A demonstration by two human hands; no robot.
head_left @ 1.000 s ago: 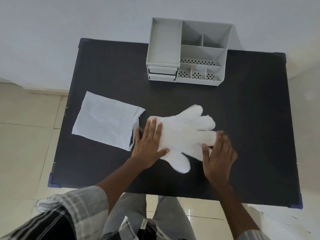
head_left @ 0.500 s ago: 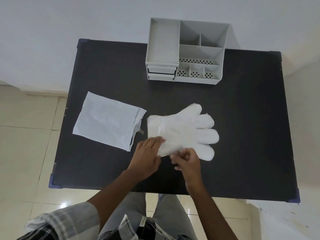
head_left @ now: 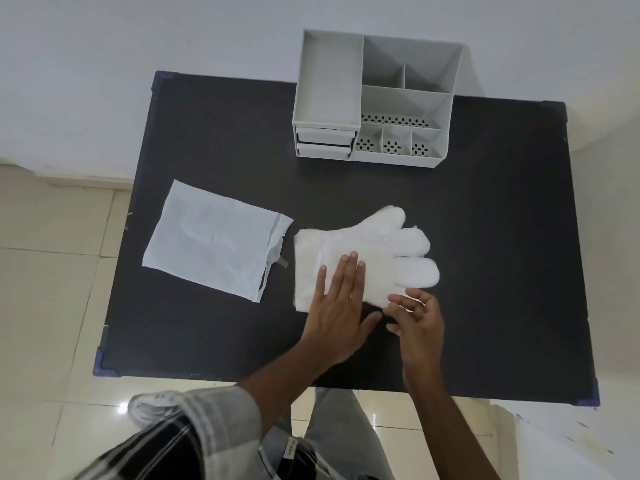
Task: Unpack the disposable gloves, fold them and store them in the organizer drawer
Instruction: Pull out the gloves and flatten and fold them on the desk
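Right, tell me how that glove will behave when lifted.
The glove probably flops: it is thin, translucent film lying crumpled. It looks very light, likely to drift or slide on the smooth table, which may be why the left hand presses it flat.

Counter [head_left: 502,237]: bare dark surface is lying open right of my gloves [head_left: 381,251]. Torn packet [head_left: 211,240] is blocking the left. Organizer [head_left: 374,98] is standing at the far edge, clear strip lying between.
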